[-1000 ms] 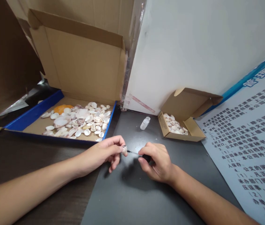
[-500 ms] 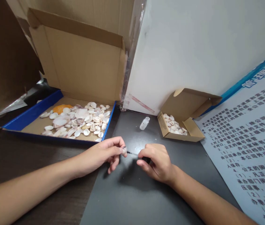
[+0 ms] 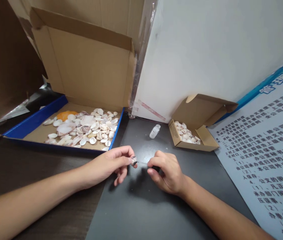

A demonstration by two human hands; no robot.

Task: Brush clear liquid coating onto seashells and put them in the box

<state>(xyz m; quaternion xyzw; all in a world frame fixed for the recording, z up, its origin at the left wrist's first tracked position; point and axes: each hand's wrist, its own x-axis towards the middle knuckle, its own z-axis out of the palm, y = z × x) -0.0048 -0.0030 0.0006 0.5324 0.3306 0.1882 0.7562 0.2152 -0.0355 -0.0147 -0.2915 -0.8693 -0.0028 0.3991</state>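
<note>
1. Office desk corner, used as a small craft bench.
2. Printed notice sheet at 4 o'clock: blue header, numbered rows of Chinese text, office-rules type.
3. Dark flat desk top at 6 o'clock, plain white wall panel at 1 o'clock.
4. Open cardboard box at 10 o'clock, blue rim, loose seashells in its tray.
5. Small carton at 3 o'clock, more shells inside.
6. Clear little vial near centre.
7. Handwork evidence just below centre: single shell touched by a thin brush.
</note>
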